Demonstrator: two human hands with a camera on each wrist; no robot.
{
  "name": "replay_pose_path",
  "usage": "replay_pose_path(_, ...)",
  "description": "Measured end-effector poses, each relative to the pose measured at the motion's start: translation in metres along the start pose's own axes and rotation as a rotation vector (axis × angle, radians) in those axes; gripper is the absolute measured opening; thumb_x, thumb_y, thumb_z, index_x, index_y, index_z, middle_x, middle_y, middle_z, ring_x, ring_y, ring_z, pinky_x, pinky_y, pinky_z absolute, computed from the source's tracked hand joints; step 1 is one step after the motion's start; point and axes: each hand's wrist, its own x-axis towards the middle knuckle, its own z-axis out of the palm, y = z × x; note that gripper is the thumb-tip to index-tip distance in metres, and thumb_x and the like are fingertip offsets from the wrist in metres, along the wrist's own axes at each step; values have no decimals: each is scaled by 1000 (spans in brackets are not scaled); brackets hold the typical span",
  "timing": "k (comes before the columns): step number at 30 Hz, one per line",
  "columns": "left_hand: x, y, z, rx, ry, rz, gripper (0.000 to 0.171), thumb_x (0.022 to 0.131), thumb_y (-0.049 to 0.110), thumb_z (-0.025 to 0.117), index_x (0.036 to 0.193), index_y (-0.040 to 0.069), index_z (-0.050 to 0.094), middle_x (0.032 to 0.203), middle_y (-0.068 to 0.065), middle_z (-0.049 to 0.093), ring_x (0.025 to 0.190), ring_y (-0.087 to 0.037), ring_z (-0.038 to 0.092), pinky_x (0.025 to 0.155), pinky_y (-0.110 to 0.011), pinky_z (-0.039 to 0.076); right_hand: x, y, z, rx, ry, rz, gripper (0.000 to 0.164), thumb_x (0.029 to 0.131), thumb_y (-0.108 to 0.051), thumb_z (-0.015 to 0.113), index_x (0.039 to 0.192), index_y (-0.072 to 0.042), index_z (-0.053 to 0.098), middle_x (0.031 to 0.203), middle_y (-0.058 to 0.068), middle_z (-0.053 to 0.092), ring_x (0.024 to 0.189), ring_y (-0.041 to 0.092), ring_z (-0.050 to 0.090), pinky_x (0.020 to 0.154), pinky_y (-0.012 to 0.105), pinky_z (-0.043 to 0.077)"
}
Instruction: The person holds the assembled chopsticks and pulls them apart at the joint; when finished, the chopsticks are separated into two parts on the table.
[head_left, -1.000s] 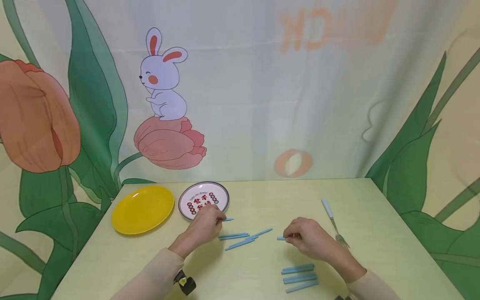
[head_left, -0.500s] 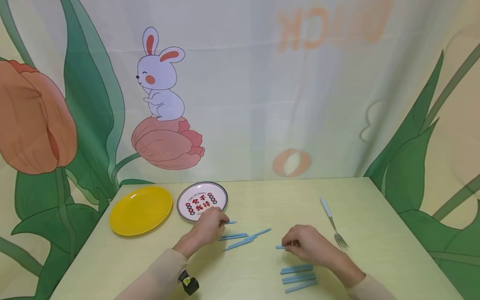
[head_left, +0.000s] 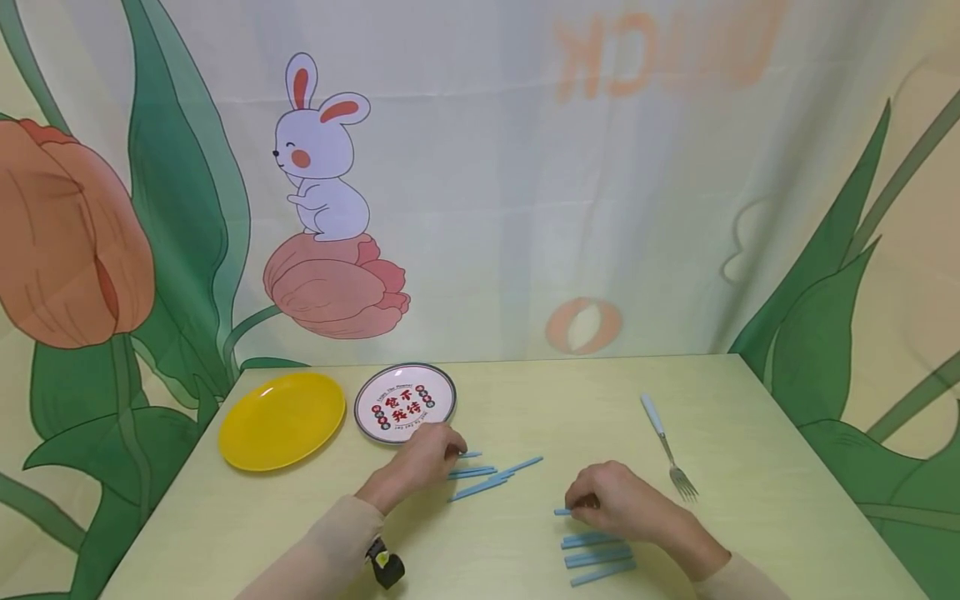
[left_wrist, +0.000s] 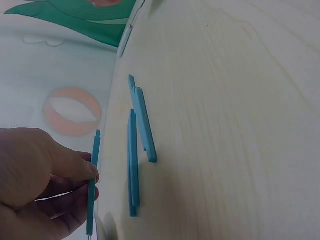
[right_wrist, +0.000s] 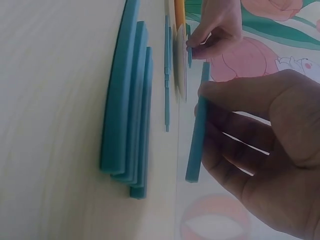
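right hand [head_left: 611, 502] fingers pinch a blue stick [right_wrist: 198, 131]; left hand [head_left: 420, 457] fingers pinch another stick [left_wrist: 92, 187]

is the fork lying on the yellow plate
No, the fork lies on the bare table at the right, far from the yellow plate.

We see a yellow plate [head_left: 282, 420] lying at the far left of the pale counter [head_left: 765, 500], with a printed white plate [head_left: 405, 402] just to its right. A fork [head_left: 667, 446] lies toward the right, tines nearer to us. Behind the counter hangs a backdrop [head_left: 480, 183] painted with a rabbit [head_left: 322, 158], tulips and green leaves.
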Motion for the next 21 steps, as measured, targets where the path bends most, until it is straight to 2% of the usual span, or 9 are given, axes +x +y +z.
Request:
replay_pose_path(11, 2, -5, 6, -28, -11, 20, 16, 83, -3, 66, 93, 3, 76, 87, -5, 72, 77, -12, 61, 71, -26, 53, 0, 3, 4, 42, -89, 84, 7, 85, -8, 72, 85, -13, 77, 83, -4, 72, 78, 0, 62, 70, 20, 53)
replay_pose_path(21, 2, -9, 10, -35, -27, 30, 15, 84, -2, 66, 93, 4, 76, 88, -4, 73, 80, -12, 64, 74, -27, 54, 2, 6, 10, 0, -127, 87, 8, 81, -6, 75, 83, -14, 77, 83, -10, 71, 77, -2, 61, 71, 21, 53)
